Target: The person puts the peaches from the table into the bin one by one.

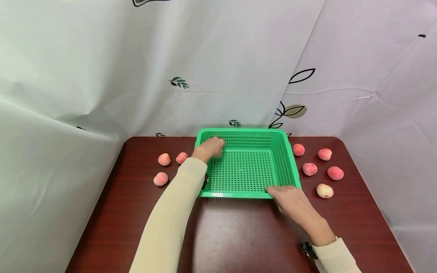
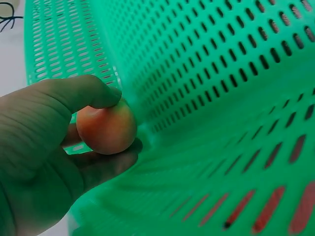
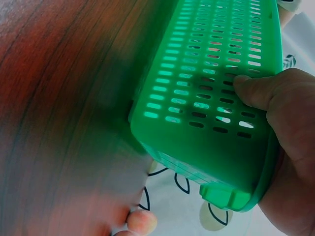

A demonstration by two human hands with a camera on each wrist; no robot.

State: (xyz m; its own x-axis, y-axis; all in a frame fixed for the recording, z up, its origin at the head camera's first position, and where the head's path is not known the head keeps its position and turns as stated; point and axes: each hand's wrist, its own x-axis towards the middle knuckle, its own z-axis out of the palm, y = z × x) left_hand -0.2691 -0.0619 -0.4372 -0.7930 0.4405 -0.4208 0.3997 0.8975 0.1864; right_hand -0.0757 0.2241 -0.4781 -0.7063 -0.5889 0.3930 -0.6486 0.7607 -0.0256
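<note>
A green perforated plastic basket (image 1: 242, 170) sits toward the back of the table. My left hand (image 1: 212, 147) is over its back left corner, inside the walls. In the left wrist view that hand (image 2: 54, 123) pinches a peach (image 2: 107, 127) between thumb and fingers, close to the basket's wall. The head view hides this peach behind the hand. My right hand (image 1: 290, 197) grips the basket's front rim near the right corner. From the right wrist view, its thumb (image 3: 253, 91) presses on the slotted outer wall; the other fingers go over the rim, mostly hidden.
On the dark red wooden table (image 1: 235, 235), three peaches lie left of the basket, one (image 1: 161, 179) nearest the front. Several more lie to its right, including a pale one (image 1: 324, 190). A white patterned cloth (image 1: 222, 76) hangs behind and beside the table.
</note>
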